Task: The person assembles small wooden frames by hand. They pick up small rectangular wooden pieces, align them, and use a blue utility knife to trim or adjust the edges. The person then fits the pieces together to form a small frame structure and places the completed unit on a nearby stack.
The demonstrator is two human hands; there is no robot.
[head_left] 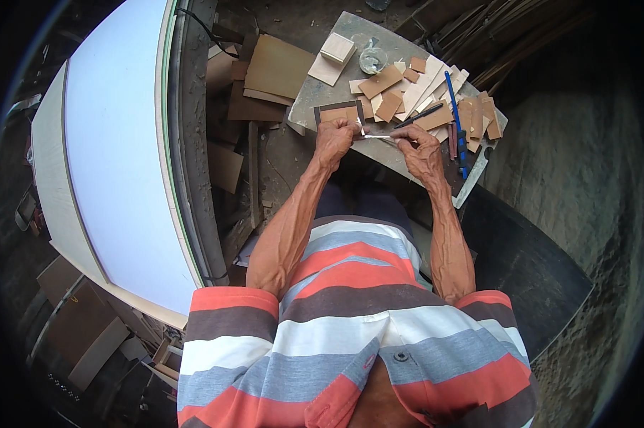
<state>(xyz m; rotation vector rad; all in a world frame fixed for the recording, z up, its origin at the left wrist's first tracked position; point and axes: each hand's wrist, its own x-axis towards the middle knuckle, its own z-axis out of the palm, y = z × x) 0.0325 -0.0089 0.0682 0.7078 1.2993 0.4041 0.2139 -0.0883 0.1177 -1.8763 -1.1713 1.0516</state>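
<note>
My left hand (335, 143) is closed at the near edge of a small brown wooden panel (342, 114) with dark strips along its edges. A small white bit shows beside those fingertips, too small to make out. My right hand (420, 148) pinches a thin, pale stick (379, 136) that points left, its tip close to my left fingers. Both hands are over the near edge of a worn grey work table (304, 107). Just beyond my right hand lies a dark, slim pen-like tool (419, 116).
Many small wood offcuts (389, 105) cover the table's right half. Behind them stand a clear tub (373, 60) and a small stacked wooden block (337, 48). A blue saw-like tool (453, 103) lies at the right. Left stands a large white panel (119, 135); boards (275, 68) lean nearby.
</note>
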